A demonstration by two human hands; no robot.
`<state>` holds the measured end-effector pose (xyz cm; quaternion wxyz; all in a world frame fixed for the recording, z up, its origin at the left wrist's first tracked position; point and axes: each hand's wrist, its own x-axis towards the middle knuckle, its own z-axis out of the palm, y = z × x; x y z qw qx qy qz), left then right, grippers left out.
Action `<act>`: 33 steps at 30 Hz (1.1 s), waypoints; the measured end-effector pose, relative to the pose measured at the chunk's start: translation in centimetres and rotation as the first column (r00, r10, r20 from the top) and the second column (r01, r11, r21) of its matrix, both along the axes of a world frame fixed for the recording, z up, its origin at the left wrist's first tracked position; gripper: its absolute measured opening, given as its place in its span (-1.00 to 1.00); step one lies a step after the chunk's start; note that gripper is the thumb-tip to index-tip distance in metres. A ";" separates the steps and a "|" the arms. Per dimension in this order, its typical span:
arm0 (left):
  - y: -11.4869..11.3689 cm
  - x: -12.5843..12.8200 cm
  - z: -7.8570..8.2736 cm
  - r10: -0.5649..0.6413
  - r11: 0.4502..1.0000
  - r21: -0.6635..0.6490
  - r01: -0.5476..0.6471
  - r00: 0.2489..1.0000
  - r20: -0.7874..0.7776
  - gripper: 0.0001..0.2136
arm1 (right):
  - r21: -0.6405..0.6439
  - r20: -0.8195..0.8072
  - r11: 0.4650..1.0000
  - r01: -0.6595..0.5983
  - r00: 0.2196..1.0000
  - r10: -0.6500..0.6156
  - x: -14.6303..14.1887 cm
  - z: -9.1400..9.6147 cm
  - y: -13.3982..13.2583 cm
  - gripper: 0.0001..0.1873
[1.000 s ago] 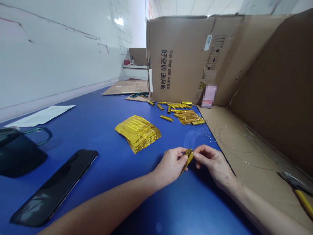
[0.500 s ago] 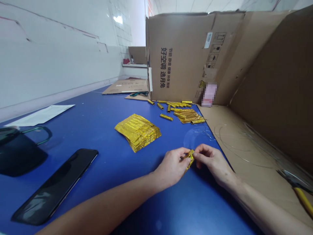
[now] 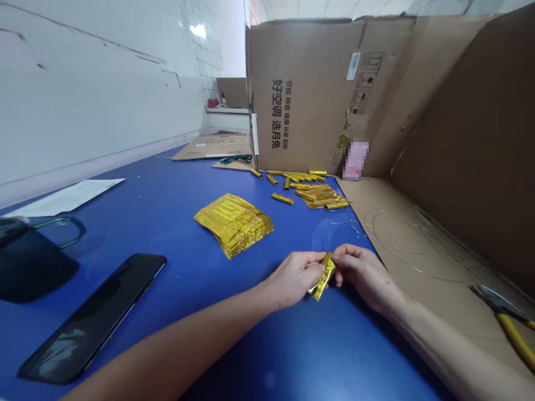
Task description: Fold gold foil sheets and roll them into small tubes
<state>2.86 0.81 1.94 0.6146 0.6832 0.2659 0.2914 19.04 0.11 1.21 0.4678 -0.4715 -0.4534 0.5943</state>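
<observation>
Both of my hands meet over the blue table (image 3: 175, 195) and pinch one small gold foil strip (image 3: 322, 279) between them. My left hand (image 3: 295, 277) grips its left side with fingers curled. My right hand (image 3: 363, 272) pinches the upper end with thumb and fingertips. The strip's lower end hangs down towards the table. A stack of flat gold foil sheets (image 3: 234, 224) lies beyond my left hand. Farther back lies a pile of rolled gold foil tubes (image 3: 311, 189), near the cardboard wall.
A big opened cardboard box (image 3: 317, 94) stands behind and along the right, its flap (image 3: 409, 245) lying flat with thin wire loops on it. Yellow-handled pliers (image 3: 507, 323) lie at the right edge. A black phone (image 3: 94, 317), a dark mug (image 3: 29, 259) and a white paper (image 3: 69, 196) lie left.
My hands have turned the gold strip between the fingertips; its lower end now hangs lower and more unfolded than half a second ago. The hands stay in about the same place.
</observation>
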 end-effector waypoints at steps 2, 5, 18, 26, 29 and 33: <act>0.2 0.0 -0.1 -0.044 0.999 -0.020 0.044 0.999 0.014 -0.71 | -0.015 0.004 1.000 -0.004 1.000 0.004 0.2 -0.1 0.1 -0.88; 0.5 0.0 -0.5 -0.036 0.999 -0.017 0.035 0.998 -0.053 -0.61 | -0.035 0.026 0.999 0.000 1.000 0.000 0.4 -0.2 0.2 -0.91; 0.7 -1.0 1.1 -0.147 0.969 0.146 0.202 0.937 -0.317 -0.62 | -0.114 0.012 0.987 -0.115 0.993 0.118 1.1 0.5 0.7 -0.94; 0.5 -0.8 0.6 -0.173 0.984 -0.018 0.176 0.937 -0.302 -0.56 | -0.096 0.041 0.990 -0.102 0.994 0.106 0.9 0.2 0.6 -0.88; 0.5 -0.7 0.3 -0.147 0.988 0.007 0.157 0.939 -0.311 -0.59 | -0.085 0.053 0.995 -0.050 0.997 0.055 0.4 0.0 0.4 -0.87; 0.1 -0.7 0.3 -0.075 0.989 0.093 0.117 0.926 -0.369 -0.65 | -0.110 0.036 0.994 -0.011 0.999 0.015 -0.1 0.0 0.1 -0.87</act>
